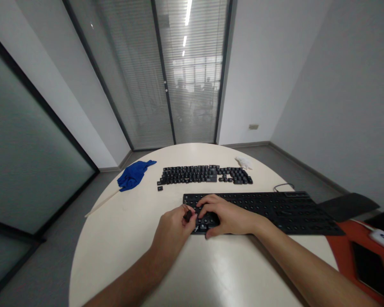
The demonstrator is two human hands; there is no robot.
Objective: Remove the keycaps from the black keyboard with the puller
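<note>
A black keyboard base [294,213] lies across the right front of the table, with its keycaps largely off and key sockets showing. My left hand [174,226] is at its left end, thumb and fingers pinched on a small dark piece [188,215] that looks like a keycap. Part of a thin wire-like tool seems to show by those fingers, but it is too small to be sure. Over the left part of the base rests my right hand [228,215], fingers bent and apart, its thumb by the front edge. The sockets under my palm are hidden.
Loose black keycaps [188,175] lie in keyboard order behind the base, one single keycap [160,188] apart at left. A blue cloth [132,175] on a wooden stick [102,204] lies left; a crumpled white tissue [243,162] lies back right. An orange surface holds a dark phone [371,264].
</note>
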